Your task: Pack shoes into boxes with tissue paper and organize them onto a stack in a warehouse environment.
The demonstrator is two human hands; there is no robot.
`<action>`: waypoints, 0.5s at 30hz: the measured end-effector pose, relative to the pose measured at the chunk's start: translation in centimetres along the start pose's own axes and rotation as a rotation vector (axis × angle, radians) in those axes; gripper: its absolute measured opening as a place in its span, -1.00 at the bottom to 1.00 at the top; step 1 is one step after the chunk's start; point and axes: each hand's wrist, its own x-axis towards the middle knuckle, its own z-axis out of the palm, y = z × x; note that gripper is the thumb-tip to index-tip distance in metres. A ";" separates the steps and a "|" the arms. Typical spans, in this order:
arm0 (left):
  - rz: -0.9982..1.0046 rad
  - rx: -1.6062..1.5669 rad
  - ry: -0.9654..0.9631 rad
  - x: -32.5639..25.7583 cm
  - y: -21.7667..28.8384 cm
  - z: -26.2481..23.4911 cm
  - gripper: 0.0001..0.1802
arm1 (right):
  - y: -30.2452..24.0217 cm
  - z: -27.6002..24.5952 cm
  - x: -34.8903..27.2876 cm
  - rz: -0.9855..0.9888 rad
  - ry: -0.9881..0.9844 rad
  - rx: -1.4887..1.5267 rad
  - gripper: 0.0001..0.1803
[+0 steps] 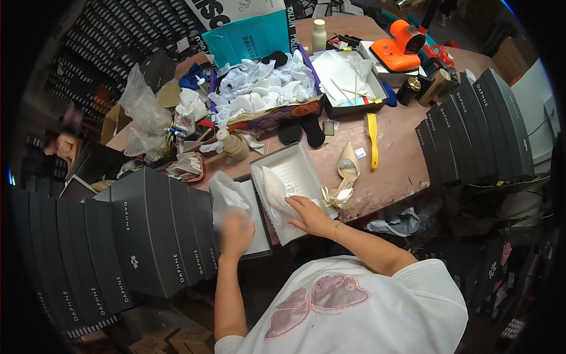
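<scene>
In front of me an open shoe box (287, 158) with a white lining holds a pale, wrapped-looking item (274, 186) with a small printed label; it may be a shoe. My right hand (312, 216) lies over the near right part of this box, fingers stretched out and touching the item's edge. My left hand (237, 235), smeared by motion, is at a crumpled white translucent wrapping (227, 193) over the dark lid or box (257, 227) on the left. Whether its fingers grip the wrapping cannot be made out. A cream pointed shoe with a bow (348, 168) lies right of the box.
Stacked dark shoe boxes stand at left (147, 230) and right (471, 130). Behind are a carton of white stuffing (268, 88), a yellow brush (372, 141), a bottle (234, 145) and an orange device (398, 47). The table edge (392, 203) runs at right.
</scene>
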 end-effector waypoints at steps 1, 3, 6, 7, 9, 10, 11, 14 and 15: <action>0.051 0.062 -0.077 -1.1 -3.3 2.6 -0.82 | -1.6 -3.1 -0.6 -0.048 0.005 0.057 -0.26; 0.165 0.206 -0.226 -2.6 -9.3 5.9 -0.85 | -2.4 -7.8 -2.2 0.064 0.148 -0.142 -0.25; 0.073 0.086 -0.085 -2.1 -7.1 5.2 -0.86 | 0.6 -9.3 -3.9 0.344 0.190 -0.205 -0.09; 0.024 0.068 -0.063 -1.3 -6.5 4.6 -0.88 | 2.3 -8.4 -4.3 0.413 0.137 -0.188 -0.06; -0.020 -0.020 0.163 -0.5 -3.8 3.7 -0.84 | 7.7 -5.8 -5.6 0.466 0.119 -0.153 -0.26; -0.025 -0.013 0.261 -0.7 -3.1 3.4 -0.78 | 7.4 -5.8 -5.3 0.479 0.155 -0.140 -0.34; -0.083 -0.108 0.314 -1.0 -1.7 3.0 -0.71 | 7.3 -5.8 -5.4 0.509 0.169 -0.085 -0.36; -0.084 0.010 0.439 -0.9 0.3 4.2 -0.45 | 7.6 -8.0 -7.1 0.508 0.302 0.058 -0.58; -0.086 0.080 0.469 0.2 1.2 4.8 -0.42 | 7.2 -9.0 -7.9 0.531 0.366 0.051 -0.59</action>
